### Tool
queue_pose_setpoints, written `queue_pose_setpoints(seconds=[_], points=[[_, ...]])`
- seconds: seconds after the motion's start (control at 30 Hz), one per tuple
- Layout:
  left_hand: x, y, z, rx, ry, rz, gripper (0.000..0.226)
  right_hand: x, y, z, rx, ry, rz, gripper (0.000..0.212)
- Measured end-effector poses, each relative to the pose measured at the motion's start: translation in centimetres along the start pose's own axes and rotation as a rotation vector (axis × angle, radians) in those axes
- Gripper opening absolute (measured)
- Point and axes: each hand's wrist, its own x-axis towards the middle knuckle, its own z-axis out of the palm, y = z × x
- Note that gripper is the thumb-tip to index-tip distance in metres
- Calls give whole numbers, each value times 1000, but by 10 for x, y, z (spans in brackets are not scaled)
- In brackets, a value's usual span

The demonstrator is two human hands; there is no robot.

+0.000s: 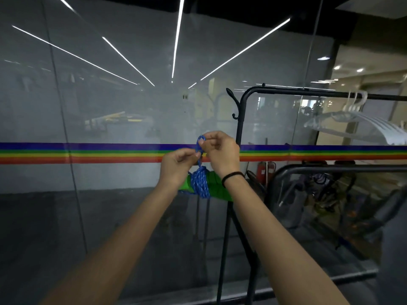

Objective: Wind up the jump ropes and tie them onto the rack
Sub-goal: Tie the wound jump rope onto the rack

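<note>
At twelve o'clock of the blue speckled jump rope bundle [200, 183], your left hand [177, 167] and right hand [221, 155] pinch its loop [200, 148]; any slack could unravel the coils.

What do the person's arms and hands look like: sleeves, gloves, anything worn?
Both forearms are bare as far as the frame shows, with no sleeves in view. The left hand and right hand have no gloves. The one worn item is a thin black band round the right wrist. The left wrist shows nothing. No rings can be made out.
</note>
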Motion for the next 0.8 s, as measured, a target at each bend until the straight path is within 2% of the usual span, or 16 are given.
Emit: queue_pose_setpoints(seconds=[0.27, 0.43, 0.57, 0.8], points=[[126, -50, 22, -37, -36, 58, 7, 101, 51, 42, 50, 248, 14, 4], [219, -71, 39, -83, -175, 115, 8, 183, 72, 50, -71, 375, -35, 5], [285, -72, 55, -135, -268, 154, 13, 241, 77, 35, -175, 409, -30, 5], [344, -89, 94, -215, -482, 194, 8, 274, 88, 7, -329, 474, 1, 10]])
